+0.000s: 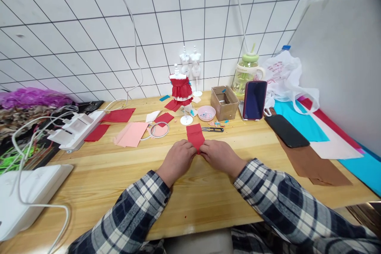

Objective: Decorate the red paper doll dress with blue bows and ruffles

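A small rectangle of red fabric [195, 135] lies on the wooden table in front of me. My left hand [181, 158] pinches its near edge from the left, fingers curled together. From the right, my right hand [219, 156] grips the same edge, its thumb and fingertips close to the left ones. The fingertips partly hide that edge. Just beyond the cloth are thread snips [213, 129] with black handles. Behind them a miniature dress form [186, 120] wears a red ruffled dress [181, 89] with white trim.
A pink dish [206, 113] of beads, a cardboard box [224, 103] and a propped phone [254, 100] stand at the back. Pink fabric pieces [131, 134] and metal rings [160, 129] lie left, near a power strip [83, 131]. A black phone [286, 131] rests on brown fabric [315, 164] at right.
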Demonstrator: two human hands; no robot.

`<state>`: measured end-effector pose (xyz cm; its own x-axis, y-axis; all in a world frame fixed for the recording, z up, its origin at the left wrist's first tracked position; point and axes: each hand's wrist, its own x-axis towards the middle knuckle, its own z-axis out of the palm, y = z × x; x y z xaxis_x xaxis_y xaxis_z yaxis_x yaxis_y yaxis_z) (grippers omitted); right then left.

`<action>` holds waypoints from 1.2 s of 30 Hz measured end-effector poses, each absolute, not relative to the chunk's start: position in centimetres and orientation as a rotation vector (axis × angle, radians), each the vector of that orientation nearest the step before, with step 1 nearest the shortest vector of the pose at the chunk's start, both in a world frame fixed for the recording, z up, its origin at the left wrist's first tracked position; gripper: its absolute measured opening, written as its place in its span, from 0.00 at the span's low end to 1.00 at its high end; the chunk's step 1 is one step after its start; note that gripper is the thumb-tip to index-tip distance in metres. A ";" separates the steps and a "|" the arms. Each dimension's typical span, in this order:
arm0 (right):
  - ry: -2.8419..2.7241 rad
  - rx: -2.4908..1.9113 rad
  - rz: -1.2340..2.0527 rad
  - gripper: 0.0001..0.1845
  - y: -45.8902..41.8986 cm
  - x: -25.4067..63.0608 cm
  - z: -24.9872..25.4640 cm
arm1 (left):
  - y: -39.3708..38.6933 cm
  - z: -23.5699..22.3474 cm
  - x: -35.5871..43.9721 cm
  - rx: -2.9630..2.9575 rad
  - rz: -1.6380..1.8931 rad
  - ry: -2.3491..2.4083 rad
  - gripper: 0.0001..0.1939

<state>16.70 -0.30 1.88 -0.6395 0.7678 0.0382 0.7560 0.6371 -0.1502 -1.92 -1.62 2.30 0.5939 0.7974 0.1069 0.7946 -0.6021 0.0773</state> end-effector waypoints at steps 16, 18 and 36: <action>-2.748 -1.296 0.165 0.14 -0.3 16.6 1.9 | -1.5 2.2 -1.9 2.758 0.235 1.387 0.12; -2.727 -1.314 0.177 0.14 -0.3 16.7 1.7 | -1.5 2.3 -1.9 2.744 0.235 1.402 0.12; -2.701 -1.309 0.181 0.14 0.0 16.8 1.1 | -1.5 2.0 -1.8 2.717 0.255 1.455 0.11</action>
<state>16.83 -0.02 1.15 -0.6137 0.7865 0.0684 0.7704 0.6156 -0.1658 -1.82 -1.53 2.04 0.5437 0.8304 0.1218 0.8222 -0.5561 0.1209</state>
